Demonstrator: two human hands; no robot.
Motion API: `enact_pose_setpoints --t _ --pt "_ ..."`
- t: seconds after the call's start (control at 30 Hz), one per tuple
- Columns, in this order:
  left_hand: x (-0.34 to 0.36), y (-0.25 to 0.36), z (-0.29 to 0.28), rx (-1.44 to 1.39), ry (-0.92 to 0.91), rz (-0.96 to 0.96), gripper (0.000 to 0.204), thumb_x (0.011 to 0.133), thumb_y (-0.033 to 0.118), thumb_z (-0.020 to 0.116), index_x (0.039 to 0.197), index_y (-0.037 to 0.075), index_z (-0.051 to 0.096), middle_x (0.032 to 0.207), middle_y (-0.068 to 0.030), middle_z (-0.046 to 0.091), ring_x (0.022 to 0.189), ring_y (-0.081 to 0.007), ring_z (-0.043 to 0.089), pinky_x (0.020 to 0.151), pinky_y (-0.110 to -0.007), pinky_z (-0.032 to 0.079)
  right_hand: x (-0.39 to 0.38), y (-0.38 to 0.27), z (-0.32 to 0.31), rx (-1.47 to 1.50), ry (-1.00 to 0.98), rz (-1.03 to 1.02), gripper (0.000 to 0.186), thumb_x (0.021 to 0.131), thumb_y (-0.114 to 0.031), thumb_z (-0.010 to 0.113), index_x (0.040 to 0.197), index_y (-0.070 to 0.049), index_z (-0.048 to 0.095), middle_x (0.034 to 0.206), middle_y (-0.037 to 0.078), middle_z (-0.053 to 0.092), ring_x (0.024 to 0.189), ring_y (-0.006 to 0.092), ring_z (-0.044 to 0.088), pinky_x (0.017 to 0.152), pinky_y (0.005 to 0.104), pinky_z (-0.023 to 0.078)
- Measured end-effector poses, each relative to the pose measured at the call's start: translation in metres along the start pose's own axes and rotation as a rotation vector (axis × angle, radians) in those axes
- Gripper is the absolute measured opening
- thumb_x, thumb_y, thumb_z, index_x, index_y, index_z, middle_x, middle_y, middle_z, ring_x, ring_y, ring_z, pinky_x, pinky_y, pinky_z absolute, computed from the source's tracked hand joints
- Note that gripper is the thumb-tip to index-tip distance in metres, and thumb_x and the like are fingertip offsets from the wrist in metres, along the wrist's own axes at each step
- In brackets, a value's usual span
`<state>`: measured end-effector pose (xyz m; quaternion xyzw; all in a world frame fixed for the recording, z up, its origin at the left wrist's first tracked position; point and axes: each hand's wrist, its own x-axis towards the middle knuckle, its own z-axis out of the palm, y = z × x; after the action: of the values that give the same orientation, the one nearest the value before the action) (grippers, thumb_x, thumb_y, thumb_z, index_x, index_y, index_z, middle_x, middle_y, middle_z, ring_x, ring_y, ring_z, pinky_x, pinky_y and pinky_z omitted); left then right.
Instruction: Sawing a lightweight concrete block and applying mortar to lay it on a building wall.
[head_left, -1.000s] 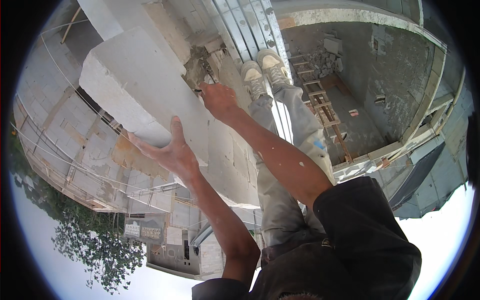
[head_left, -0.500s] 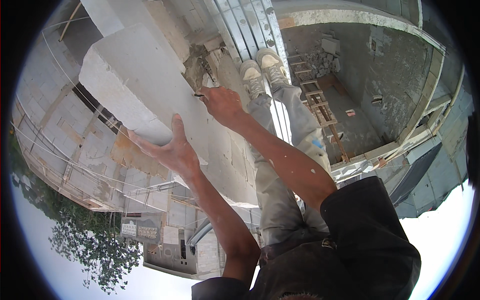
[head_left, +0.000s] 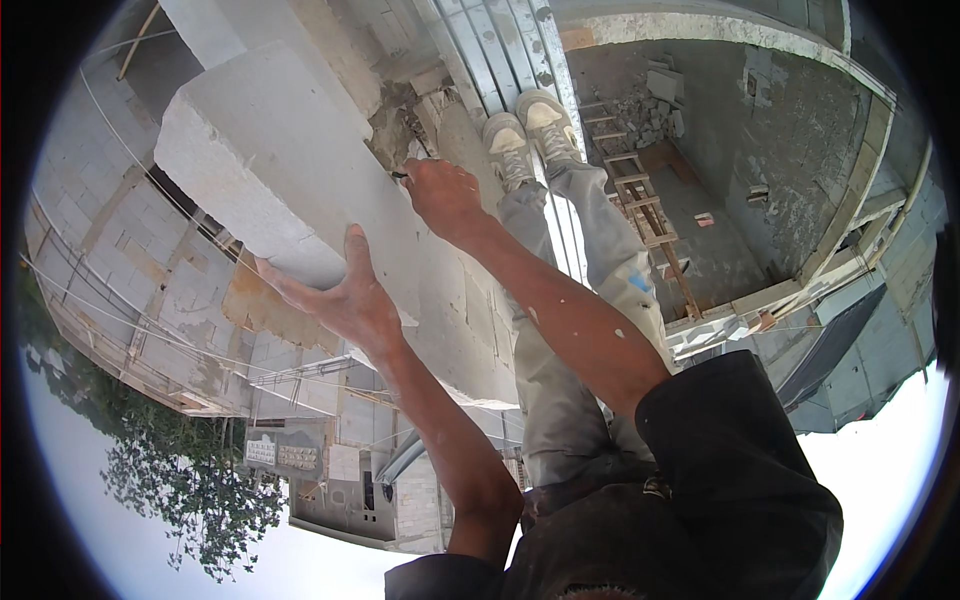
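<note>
A large pale aerated-concrete block [head_left: 265, 130] with a rough, chipped end lies on top of a light wall [head_left: 440, 300]. My left hand [head_left: 350, 305] grips its near corner, thumb on the upper face and the fingers spread along the lower edge of the end. Beside the block's right side, my right hand [head_left: 445, 200] is closed. A short dark stub pokes out of its fist toward the block; the rest of that thin object is hidden, so its kind cannot be made out.
My shoes [head_left: 530, 135] stand on narrow metal planks [head_left: 505, 50] right of the wall. Broken masonry [head_left: 415, 120] lies in a gap beyond my right hand. Far below on the right are a wooden ladder [head_left: 645, 210] and rubble [head_left: 655, 100]. Cables [head_left: 150, 325] cross the drop on the left.
My right hand has shifted slightly away from me, along the block's side, with the thin dark object still in it. My left hand keeps its place on the block's corner.
</note>
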<state>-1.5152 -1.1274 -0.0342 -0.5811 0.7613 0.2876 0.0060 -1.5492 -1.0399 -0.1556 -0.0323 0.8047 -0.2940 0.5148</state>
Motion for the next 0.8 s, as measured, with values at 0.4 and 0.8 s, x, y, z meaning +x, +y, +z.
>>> enact_pose_setpoints --t 0.4,0.8 --pt "0.0 0.0 -0.001 -0.03 0.005 0.001 0.109 0.075 0.026 0.081 0.157 0.005 0.013 0.156 -0.0229 0.021 0.143 -0.0406 0.029 0.117 -0.053 0.034 -0.022 -0.013 -0.007 -0.009 -0.031 0.006 0.023 0.097 -0.022 0.059 0.116 -0.012 0.069 0.098 0.016 0.072 0.093 0.0348 0.07 0.083 0.0469 0.054" --pt "0.002 -0.004 -0.002 -0.008 0.002 0.038 0.108 0.075 0.027 0.081 0.156 0.003 0.014 0.157 -0.0231 0.023 0.144 -0.0394 0.027 0.119 -0.052 0.03 -0.07 -0.022 -0.033 0.22 -0.059 -0.136 0.024 0.096 -0.023 0.06 0.115 -0.012 0.07 0.098 0.014 0.072 0.093 0.0328 0.068 0.083 0.0456 0.053"
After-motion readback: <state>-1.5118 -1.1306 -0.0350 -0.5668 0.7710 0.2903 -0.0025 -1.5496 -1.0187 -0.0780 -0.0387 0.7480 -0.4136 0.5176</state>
